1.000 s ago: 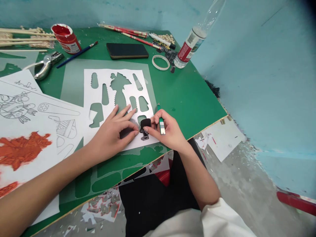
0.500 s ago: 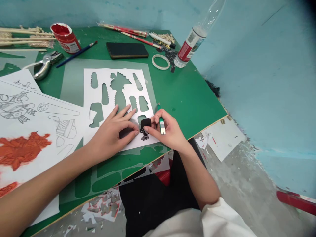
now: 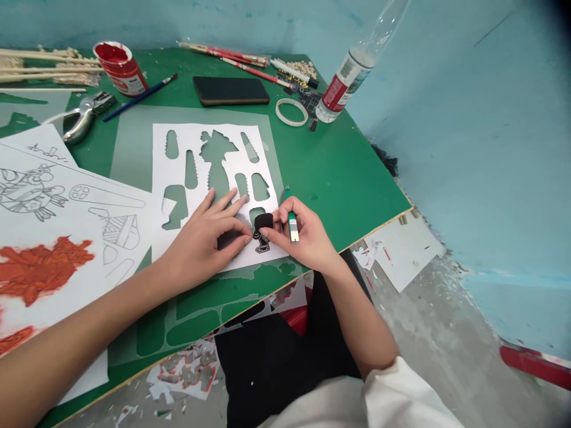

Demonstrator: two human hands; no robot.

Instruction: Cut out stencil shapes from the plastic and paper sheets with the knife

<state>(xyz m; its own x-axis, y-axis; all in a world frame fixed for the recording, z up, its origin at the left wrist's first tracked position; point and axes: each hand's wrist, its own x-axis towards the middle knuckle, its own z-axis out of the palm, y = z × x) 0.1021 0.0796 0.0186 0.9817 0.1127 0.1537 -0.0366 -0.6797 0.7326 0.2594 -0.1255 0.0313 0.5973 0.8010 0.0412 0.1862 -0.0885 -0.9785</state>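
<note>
My left hand rests on a white paper sheet with several cut-out openings. Its outer fingers are spread, while thumb and forefinger pinch together at the left edge of a small black cutout; what lies between those tips is hidden. Thumb and forefinger of my right hand hold the cutout from the right. A green utility knife is tucked in the same hand, its pale end pointing toward me. Below the cutout's solid black top, white line patterns show on its lower part.
Behind the sheet lie a phone, a tape roll and a tilted-looking bottle. A red paint jar, paintbrush and metal pliers-like tool are back left. Drawings cover the left. The table edge runs close on the right.
Both hands keep their hold and place by the black cutout. The view has shifted very slightly.
</note>
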